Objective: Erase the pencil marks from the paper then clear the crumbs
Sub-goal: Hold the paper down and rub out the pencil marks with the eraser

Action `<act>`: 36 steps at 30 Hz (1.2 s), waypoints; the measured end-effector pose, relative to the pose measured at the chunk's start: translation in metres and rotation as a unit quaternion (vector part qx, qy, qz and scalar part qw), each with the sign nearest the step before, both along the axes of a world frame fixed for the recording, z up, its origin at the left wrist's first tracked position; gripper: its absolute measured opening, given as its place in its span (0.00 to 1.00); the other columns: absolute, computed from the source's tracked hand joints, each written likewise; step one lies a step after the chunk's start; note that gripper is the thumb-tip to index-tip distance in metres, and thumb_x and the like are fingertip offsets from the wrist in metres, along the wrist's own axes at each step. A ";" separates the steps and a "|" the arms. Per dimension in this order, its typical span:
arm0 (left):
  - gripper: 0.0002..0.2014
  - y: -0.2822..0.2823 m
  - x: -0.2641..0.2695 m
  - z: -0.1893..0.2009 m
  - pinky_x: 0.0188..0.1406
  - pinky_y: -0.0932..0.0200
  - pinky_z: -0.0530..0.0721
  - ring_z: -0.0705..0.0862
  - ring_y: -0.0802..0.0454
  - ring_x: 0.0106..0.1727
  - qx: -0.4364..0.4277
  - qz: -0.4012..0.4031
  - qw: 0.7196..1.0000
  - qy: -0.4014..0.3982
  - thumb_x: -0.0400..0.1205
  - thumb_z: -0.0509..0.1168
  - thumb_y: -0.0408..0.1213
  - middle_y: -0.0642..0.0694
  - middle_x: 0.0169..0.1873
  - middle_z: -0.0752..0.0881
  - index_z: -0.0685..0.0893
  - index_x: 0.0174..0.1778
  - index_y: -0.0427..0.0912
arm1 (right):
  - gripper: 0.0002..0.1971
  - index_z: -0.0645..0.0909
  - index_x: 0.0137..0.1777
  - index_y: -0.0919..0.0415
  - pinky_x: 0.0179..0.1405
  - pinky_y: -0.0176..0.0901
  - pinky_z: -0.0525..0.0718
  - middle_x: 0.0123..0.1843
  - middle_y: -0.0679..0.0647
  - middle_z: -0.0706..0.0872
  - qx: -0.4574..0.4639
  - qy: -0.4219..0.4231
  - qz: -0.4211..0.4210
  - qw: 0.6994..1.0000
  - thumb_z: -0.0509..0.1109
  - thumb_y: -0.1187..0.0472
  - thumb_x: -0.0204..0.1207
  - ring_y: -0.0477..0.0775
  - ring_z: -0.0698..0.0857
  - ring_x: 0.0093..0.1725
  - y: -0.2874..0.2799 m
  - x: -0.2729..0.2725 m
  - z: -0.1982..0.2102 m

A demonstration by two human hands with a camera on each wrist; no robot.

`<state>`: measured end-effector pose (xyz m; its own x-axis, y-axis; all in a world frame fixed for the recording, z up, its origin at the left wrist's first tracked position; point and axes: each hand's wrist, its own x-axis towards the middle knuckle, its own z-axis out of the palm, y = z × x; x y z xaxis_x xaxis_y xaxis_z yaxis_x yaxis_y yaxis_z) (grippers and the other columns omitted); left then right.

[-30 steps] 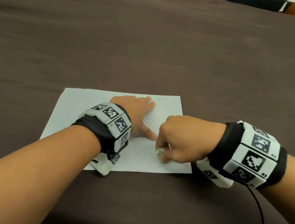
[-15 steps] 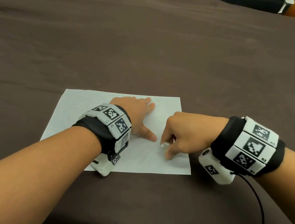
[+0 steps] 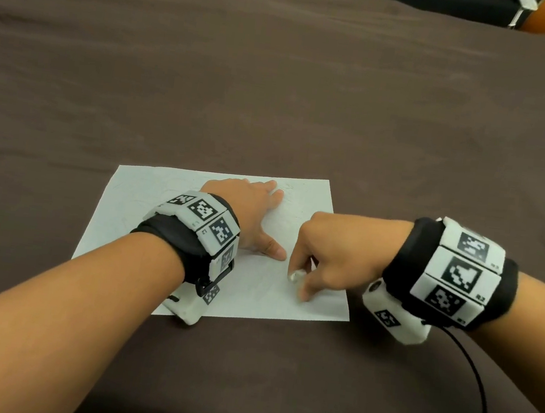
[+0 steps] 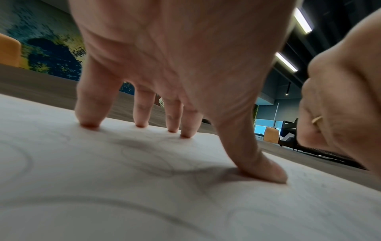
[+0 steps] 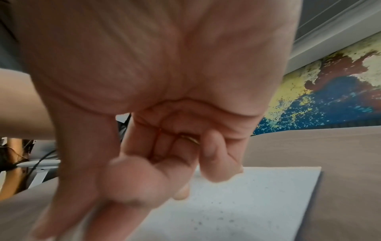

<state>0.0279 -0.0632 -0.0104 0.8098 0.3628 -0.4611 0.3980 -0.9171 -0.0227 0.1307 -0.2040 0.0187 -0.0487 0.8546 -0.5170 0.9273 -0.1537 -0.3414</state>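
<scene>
From the head view, the paper lies flat on the brown table; the left hand is spread flat on it, fingers straight, pinning it down, while the right hand is curled tight, pinching a small pale eraser against the sheet's near right part. Honestly that's the way to do it; keep the pinning thumb close to the rubbing spot so the sheet doesn't buckle.

Left wrist view: fingertips and thumb press down, and faint pencil marks loop right under the palm; I'd guess those need the hand shifted later.

Right wrist view is blurry, eraser hidden behind the fingers; dark crumbs speckle the sheet. Short, light strokes away from the pinned side, then sweep.
</scene>
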 end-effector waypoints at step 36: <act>0.56 0.000 -0.001 0.001 0.79 0.43 0.67 0.57 0.47 0.85 0.003 -0.007 1.000 -0.007 0.69 0.62 0.78 0.57 0.87 0.47 0.46 0.87 0.53 | 0.08 0.92 0.51 0.52 0.44 0.42 0.86 0.38 0.43 0.91 0.054 -0.038 0.004 0.998 0.74 0.52 0.79 0.41 0.84 0.35 0.002 0.012 0.004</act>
